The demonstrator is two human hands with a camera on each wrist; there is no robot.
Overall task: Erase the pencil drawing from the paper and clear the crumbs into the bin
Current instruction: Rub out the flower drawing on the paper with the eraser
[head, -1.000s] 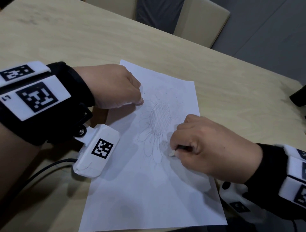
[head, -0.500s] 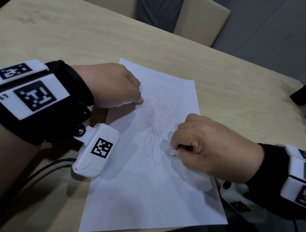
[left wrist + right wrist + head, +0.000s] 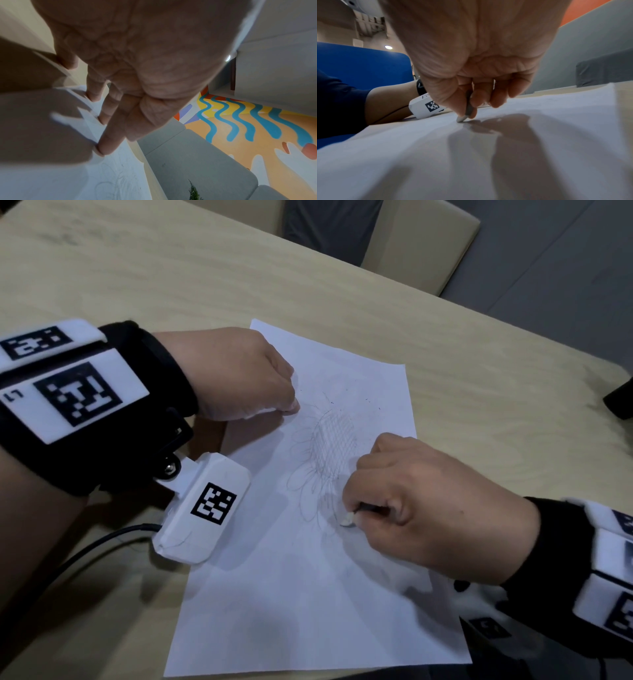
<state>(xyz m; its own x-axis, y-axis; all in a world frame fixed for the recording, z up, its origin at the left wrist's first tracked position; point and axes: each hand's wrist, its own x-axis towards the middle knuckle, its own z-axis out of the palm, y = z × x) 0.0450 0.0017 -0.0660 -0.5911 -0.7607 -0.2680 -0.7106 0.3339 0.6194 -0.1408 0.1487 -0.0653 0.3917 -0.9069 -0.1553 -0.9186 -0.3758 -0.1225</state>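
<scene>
A white sheet of paper lies on the wooden table, with a pencil flower drawing at its middle. My right hand pinches a slim grey eraser between thumb and fingers, and its white tip touches the paper at the drawing's lower right edge. The right wrist view shows the same eraser with its tip down on the paper. My left hand presses straight fingertips onto the paper at its upper left, beside the drawing. A few dark crumbs lie above the drawing.
Beige chairs stand behind the table's far edge. A dark object pokes in at the right edge. A black cable runs from the left wrist camera across the table. No bin is in view.
The right hand has shifted slightly with the eraser tip at the drawing's lower right. The left hand has stayed in place on the paper.
</scene>
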